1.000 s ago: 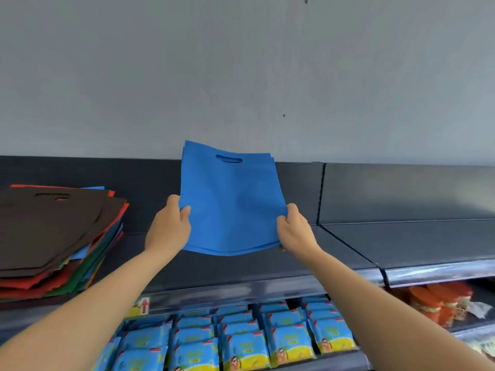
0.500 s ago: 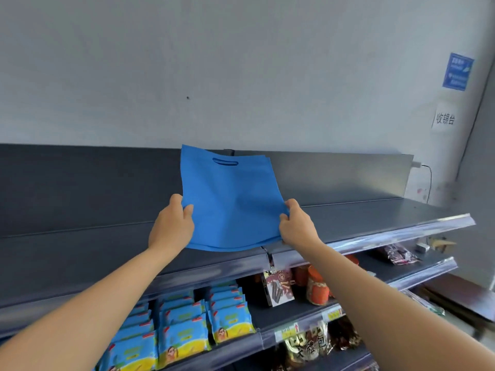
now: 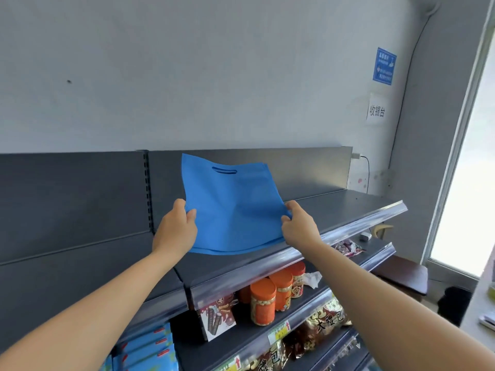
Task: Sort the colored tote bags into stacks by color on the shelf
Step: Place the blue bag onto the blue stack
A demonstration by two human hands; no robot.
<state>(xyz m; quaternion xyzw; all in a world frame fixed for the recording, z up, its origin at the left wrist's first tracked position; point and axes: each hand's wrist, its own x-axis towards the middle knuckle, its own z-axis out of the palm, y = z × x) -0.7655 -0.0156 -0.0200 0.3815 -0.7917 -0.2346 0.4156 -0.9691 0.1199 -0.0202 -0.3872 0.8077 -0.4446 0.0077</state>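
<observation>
Both forearms reach up and forward, well apart. The left hand (image 3: 175, 231) pinches the left edge of a thin stack of blue tote bags (image 3: 233, 207), thumb on top and fingers underneath; the right hand (image 3: 298, 226) grips the right edge the same way. The stack hangs over the dark top shelf (image 3: 334, 210), its near edge sagging and its handle cut-out end tipped up toward the grey back panel (image 3: 80, 196). Behind rises a pale wall (image 3: 214, 76) with a blue sign (image 3: 384, 66) and a white label (image 3: 377, 109) beside a bright window (image 3: 468, 183). On the lower shelves stand orange-lidded jars (image 3: 263, 301), with blue packets (image 3: 150, 349) at the left
</observation>
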